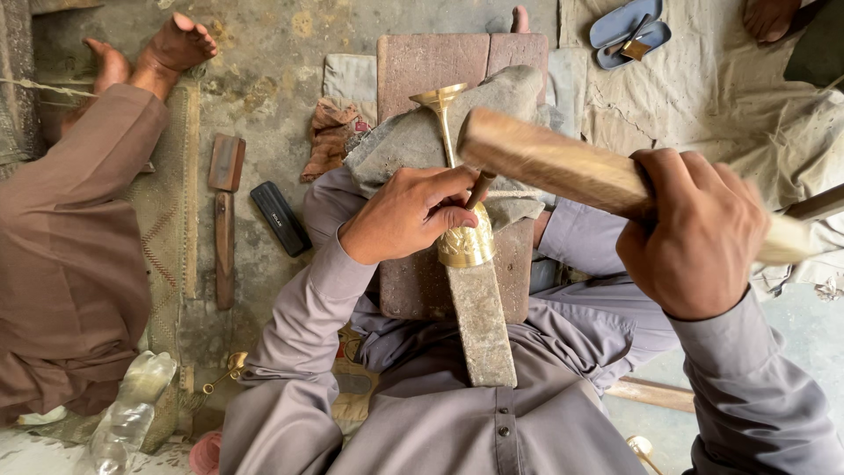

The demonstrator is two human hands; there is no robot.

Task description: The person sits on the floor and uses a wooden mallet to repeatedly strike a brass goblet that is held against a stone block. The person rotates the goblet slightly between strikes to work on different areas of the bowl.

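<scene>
My left hand (409,211) pinches a thin dark punch (479,189) against a shiny brass goblet-shaped piece (464,242), which lies on its side with its flared foot (437,97) pointing away from me. The brass piece rests on a long grey stone bar (482,330) that runs from my lap over a reddish wooden block (422,70). My right hand (694,229) grips a thick pale wooden mallet (545,163), held raised just above the punch and the brass piece.
Another person sits at the left in brown clothes (61,255), bare feet (171,48) stretched out. A dark wooden tool (225,220) and a black case (280,218) lie on the concrete floor. A rag (330,136), blue sandals (629,31) and a plastic bottle (127,413) lie around.
</scene>
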